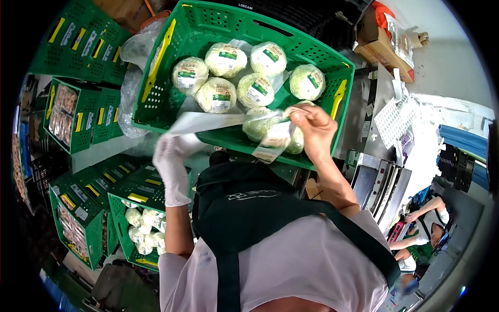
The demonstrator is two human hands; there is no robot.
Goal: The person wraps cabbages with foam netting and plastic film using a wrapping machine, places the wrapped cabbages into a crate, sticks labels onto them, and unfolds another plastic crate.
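Over the near edge of a green crate (244, 136), my gloved left hand (174, 156) is closed on one end of a whitish plastic bag (208, 122) stretched between my hands. My bare right hand (314, 125) pinches the other end of the bag, beside a printed label (274, 140) that hangs down at a tilt. Several wrapped cabbages with green and white labels lie in the crate, among them one (306, 82) at the right and one (189, 75) at the left. Part of the cabbage (257, 124) under the bag is hidden.
Green crates (93, 99) are stacked at the left, and a lower one holds more wrapped cabbages (148, 226). Crumpled clear plastic (131, 99) lies beside the main crate. A cardboard box (382, 47) and a metal machine (377, 184) stand at the right. Co-workers (429, 223) are farther right.
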